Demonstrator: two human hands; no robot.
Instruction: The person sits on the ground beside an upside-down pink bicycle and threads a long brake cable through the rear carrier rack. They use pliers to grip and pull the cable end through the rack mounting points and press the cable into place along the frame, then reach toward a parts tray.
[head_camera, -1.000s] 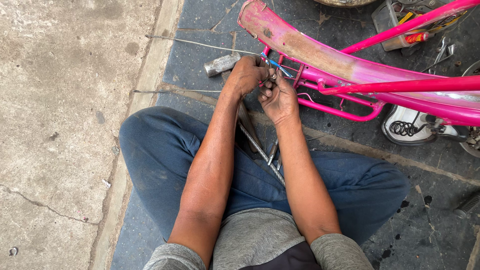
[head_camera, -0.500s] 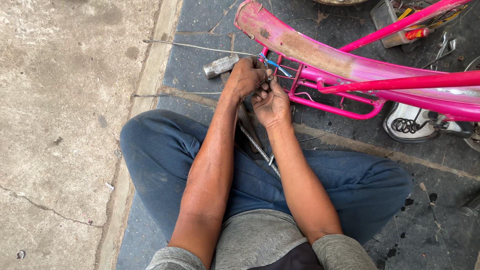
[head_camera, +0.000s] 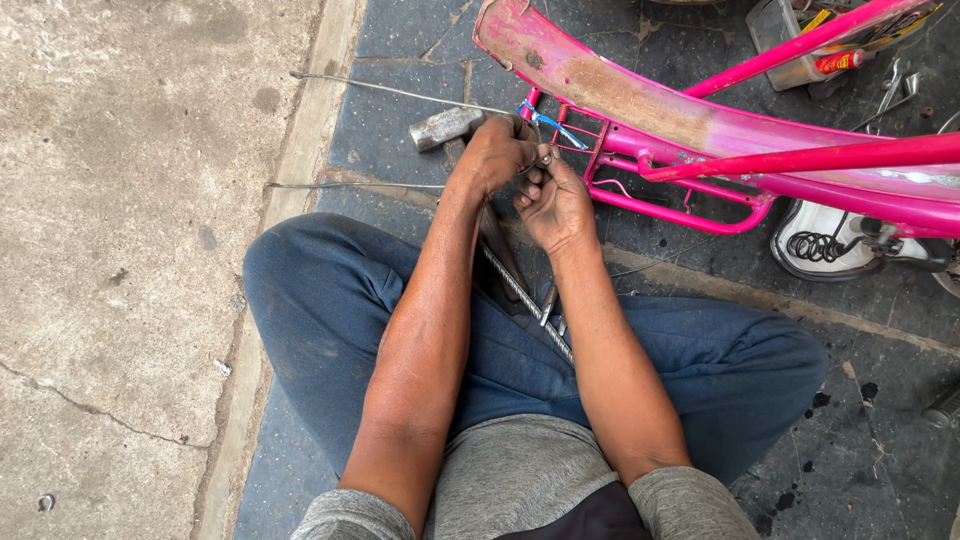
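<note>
Both hands meet at the pink rack (head_camera: 640, 165). The left hand (head_camera: 495, 155) is curled shut in a grip on a wire (head_camera: 400, 94); the right hand (head_camera: 553, 205), touching it, pinches something small I cannot make out. A hammer (head_camera: 445, 127) lies just left of them.

We see glossy pink painted metal on the bicycle frame (head_camera: 800, 160), its mudguard (head_camera: 600, 85) scuffed and rusty. At 11 o'clock, a dull steel hammer head (head_camera: 443, 127); rough concrete pavement (head_camera: 130, 250); matt blue cloth trousers (head_camera: 320, 300).
</note>
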